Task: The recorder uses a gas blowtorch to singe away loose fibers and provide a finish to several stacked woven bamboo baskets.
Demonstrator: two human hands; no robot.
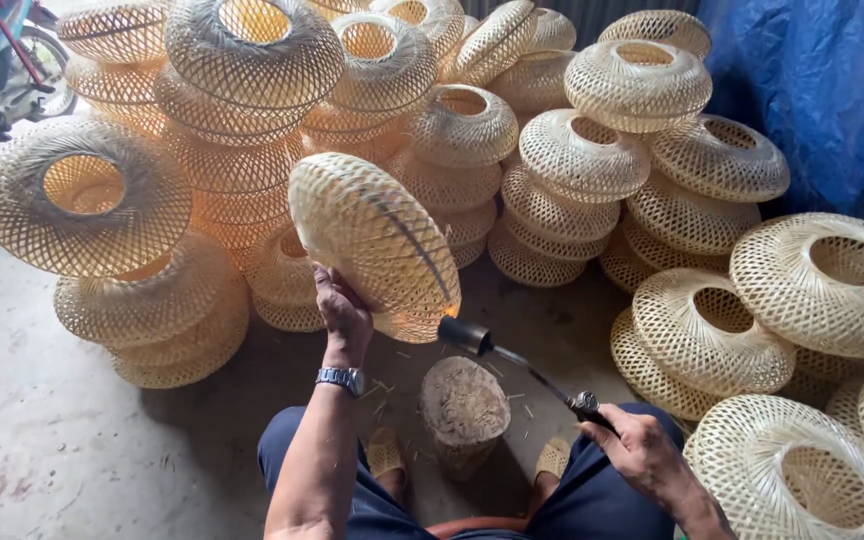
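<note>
The left hand [344, 312] grips the lower rim of a round woven bamboo shade [374, 243], held tilted above a wooden stump [463, 405] on the concrete floor [52, 440]. The right hand [640, 450] is clenched on a metal torch [512, 355], its nozzle just beside the shade's edge. Stacked lattice-weave shades [592, 150] stand behind.

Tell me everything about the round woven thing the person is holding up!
The woven shade is a flattened round shell of thin pale bamboo-like strips in an open lattice, with a dark line running across it. It is tilted on edge, raised above a wooden stump. The left hand grips its lower rim from below. The nozzle of a torch, held by the right hand, points at its bottom edge, where a small orange glow shows. Many similar shades are stacked behind it.
</note>
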